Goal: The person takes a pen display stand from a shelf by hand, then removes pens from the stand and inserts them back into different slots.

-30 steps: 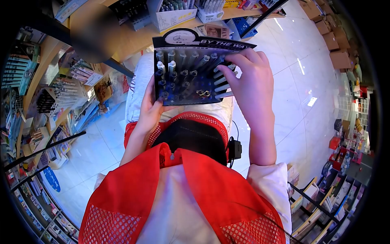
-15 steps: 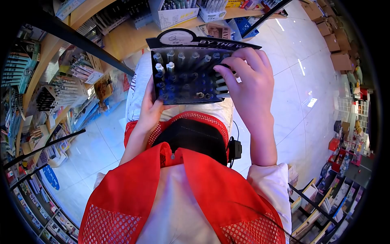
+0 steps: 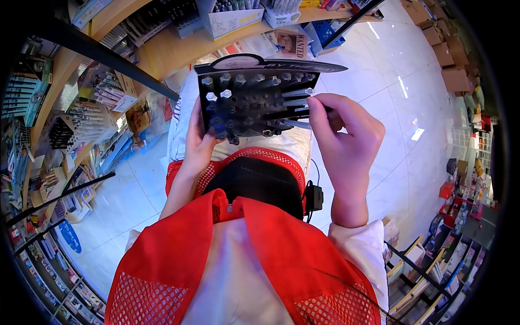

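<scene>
My left hand is closed around the left side of a dark pen display box, thumb at its lower left corner. The box is tilted, so the pen tops face me in rows; two have pale tops, and many are dark and hard to tell apart. At the right side of the box, my right hand is pinched on a dark pen lying sideways among the rightmost pens. Just above it, light-coloured pens stick out to the right. My palm hides the far end of the pinched pen.
Beyond the box runs a wooden shelf with pen boxes and a "WANTED" picture card. A black metal post crosses at upper left. More stocked racks stand left and lower right; cardboard boxes are stacked at upper right.
The box has tipped, its lettered header board now seen more edge-on and lower. My right hand has moved down and to the right, the pinched dark pen now showing at more length.
</scene>
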`<state>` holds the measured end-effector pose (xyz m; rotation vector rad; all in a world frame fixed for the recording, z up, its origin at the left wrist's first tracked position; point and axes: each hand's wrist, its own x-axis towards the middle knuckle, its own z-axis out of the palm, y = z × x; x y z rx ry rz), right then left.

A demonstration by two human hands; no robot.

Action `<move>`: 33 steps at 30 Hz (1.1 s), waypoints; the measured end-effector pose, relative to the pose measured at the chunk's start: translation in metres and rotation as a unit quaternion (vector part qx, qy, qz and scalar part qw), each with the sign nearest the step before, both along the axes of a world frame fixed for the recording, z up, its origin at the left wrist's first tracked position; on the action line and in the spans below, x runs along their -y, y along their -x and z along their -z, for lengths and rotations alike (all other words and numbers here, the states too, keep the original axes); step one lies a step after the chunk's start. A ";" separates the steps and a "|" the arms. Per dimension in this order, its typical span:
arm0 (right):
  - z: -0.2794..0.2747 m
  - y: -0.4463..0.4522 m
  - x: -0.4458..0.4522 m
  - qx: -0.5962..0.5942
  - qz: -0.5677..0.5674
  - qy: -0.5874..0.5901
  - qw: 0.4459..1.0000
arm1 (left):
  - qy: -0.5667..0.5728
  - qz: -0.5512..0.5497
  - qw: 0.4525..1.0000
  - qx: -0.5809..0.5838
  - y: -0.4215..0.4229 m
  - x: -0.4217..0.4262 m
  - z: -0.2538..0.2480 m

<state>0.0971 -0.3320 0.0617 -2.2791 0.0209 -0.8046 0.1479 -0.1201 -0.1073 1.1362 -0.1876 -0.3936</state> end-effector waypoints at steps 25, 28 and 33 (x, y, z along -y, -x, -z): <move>0.014 -0.019 -0.017 0.042 0.084 -0.035 0.995 | 0.008 -0.040 0.997 0.064 -0.002 -0.003 0.011; 0.017 -0.021 -0.020 0.047 0.091 -0.012 0.995 | 0.005 -0.051 0.997 0.053 0.002 -0.002 0.005; 0.020 -0.019 -0.021 0.035 0.096 0.022 0.995 | 0.048 -0.068 0.996 0.039 0.002 -0.001 0.008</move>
